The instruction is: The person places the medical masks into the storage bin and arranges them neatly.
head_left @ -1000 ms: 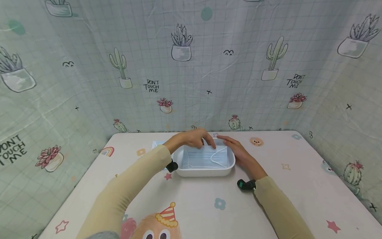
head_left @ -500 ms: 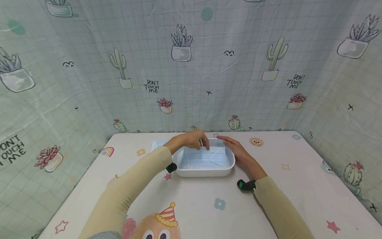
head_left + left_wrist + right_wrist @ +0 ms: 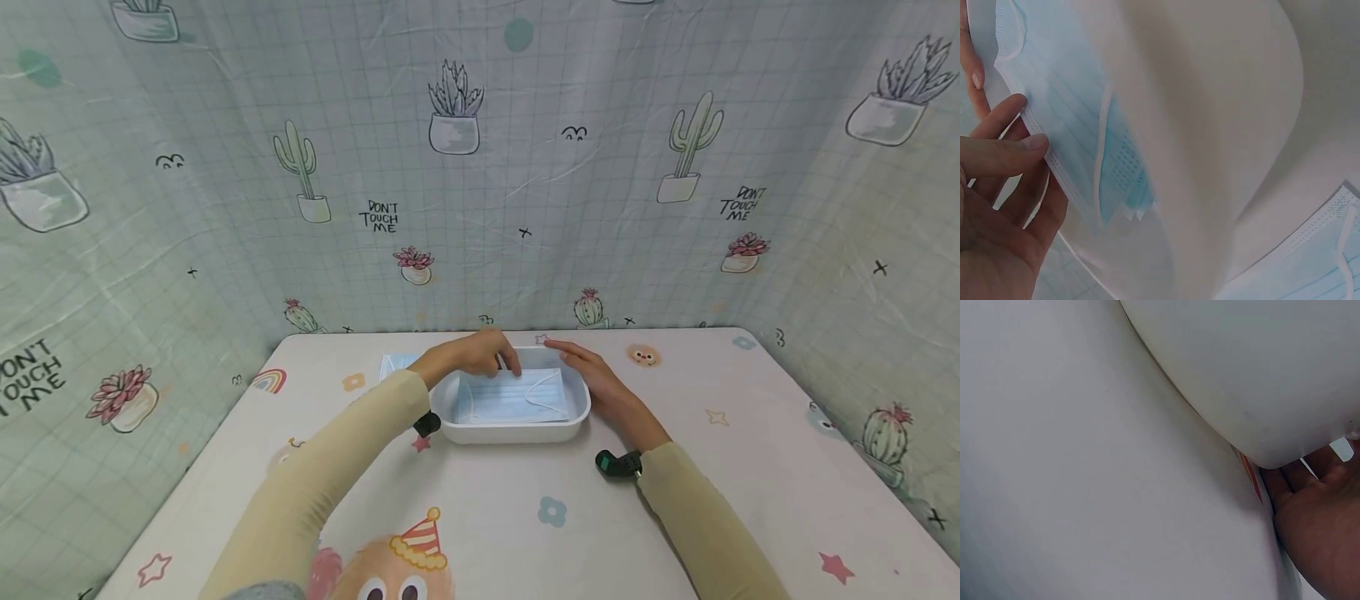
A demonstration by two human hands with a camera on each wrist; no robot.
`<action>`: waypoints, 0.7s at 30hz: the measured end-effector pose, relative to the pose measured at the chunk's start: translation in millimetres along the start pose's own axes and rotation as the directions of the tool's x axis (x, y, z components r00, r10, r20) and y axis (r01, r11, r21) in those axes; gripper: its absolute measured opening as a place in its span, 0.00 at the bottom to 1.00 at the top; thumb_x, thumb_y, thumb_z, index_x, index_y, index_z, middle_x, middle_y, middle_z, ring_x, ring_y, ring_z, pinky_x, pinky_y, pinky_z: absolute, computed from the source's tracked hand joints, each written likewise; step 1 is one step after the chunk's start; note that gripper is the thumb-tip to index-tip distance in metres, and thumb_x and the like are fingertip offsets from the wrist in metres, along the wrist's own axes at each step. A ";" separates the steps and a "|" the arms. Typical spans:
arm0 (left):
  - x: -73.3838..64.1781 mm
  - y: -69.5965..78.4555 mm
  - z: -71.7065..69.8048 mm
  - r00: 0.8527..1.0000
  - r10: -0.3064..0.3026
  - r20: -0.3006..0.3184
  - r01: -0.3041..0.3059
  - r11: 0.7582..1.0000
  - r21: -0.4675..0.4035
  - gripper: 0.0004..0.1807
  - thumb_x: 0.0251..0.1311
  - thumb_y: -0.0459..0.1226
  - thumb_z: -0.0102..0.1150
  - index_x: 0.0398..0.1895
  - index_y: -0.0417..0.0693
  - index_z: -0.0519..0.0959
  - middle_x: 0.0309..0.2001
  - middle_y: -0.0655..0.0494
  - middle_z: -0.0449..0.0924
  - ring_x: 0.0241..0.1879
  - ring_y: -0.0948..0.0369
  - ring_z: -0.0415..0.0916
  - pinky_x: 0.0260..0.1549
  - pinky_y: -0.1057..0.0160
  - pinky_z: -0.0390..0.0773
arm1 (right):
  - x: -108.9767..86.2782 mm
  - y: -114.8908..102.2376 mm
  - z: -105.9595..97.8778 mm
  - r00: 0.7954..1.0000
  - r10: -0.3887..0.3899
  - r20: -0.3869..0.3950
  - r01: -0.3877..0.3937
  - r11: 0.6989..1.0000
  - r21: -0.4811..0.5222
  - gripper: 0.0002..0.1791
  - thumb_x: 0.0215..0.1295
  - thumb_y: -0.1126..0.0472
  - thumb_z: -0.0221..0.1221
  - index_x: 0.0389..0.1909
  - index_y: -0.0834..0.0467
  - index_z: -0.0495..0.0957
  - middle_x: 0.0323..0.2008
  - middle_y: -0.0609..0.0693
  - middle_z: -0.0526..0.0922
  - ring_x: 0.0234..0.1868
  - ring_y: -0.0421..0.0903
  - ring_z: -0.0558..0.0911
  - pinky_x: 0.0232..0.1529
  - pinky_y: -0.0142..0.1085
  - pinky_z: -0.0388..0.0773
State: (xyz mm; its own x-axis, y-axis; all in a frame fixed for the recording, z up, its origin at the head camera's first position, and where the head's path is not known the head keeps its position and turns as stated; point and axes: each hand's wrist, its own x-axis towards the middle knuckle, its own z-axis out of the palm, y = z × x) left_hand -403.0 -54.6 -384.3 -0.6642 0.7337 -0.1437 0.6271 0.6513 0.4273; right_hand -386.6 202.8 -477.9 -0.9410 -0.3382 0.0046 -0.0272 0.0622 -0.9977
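A white oval-cornered plastic basin (image 3: 513, 433) stands near the back of the table. In it lies a light blue pleated face mask (image 3: 517, 398) with white ear loops. My left hand (image 3: 483, 352) reaches over the far rim. In the left wrist view, thumb and fingers of the left hand (image 3: 1007, 181) pinch the mask's (image 3: 1063, 94) edge; more mask edges show beneath it. My right hand (image 3: 600, 383) rests against the basin's right side with fairly straight fingers. In the right wrist view, the right hand (image 3: 1319, 519) touches the basin's outer wall (image 3: 1260, 375).
Another blue face mask (image 3: 397, 363) lies on the table left of the basin, partly hidden by the left arm. The white tabletop (image 3: 630, 533) carries printed stars, flowers and faces. A curtain with cactus prints (image 3: 510, 192) hangs behind and at both sides.
My left hand has moved slightly left along the mask's far edge, its fingers drawing closer together. The mask has shifted a little left. The right hand stays where it was.
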 end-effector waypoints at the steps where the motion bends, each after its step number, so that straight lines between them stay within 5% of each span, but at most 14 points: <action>1: -0.4 0.0 0.3 1.000 -0.005 0.004 0.005 1.000 0.000 0.26 0.55 0.16 0.51 0.49 0.44 0.89 0.53 0.50 0.88 0.54 0.55 0.83 0.55 0.59 0.83 | -0.2 0.0 0.1 1.000 0.000 0.000 0.000 1.000 -0.001 0.25 0.85 0.55 0.42 0.78 0.49 0.64 0.83 0.49 0.53 0.83 0.56 0.53 0.80 0.58 0.53; 14: -0.1 -5.6 1.5 0.998 -0.025 0.056 0.026 1.000 -0.016 0.25 0.61 0.21 0.47 0.53 0.46 0.88 0.59 0.50 0.86 0.61 0.55 0.81 0.64 0.56 0.79 | 3.3 2.9 -1.5 1.000 0.014 -0.011 -0.014 1.000 -0.006 0.24 0.84 0.54 0.44 0.76 0.46 0.67 0.83 0.46 0.55 0.84 0.54 0.52 0.81 0.58 0.51; 21: -6.0 -8.5 1.7 0.996 -0.057 0.063 0.065 0.990 -0.128 0.22 0.65 0.28 0.47 0.58 0.42 0.85 0.61 0.48 0.84 0.61 0.54 0.79 0.66 0.53 0.77 | 1.1 1.9 -0.1 1.000 0.009 -0.010 -0.009 1.000 -0.015 0.24 0.84 0.54 0.44 0.76 0.46 0.67 0.83 0.46 0.55 0.84 0.55 0.52 0.81 0.59 0.51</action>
State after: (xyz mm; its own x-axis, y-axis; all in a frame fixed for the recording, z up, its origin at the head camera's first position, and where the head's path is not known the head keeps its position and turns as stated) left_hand -403.6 -64.2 -388.6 -0.6722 0.7058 -0.2238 0.5254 0.6676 0.5275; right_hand -387.7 202.7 -479.8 -0.9447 -0.3279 -0.0037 -0.0238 0.0797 -0.9965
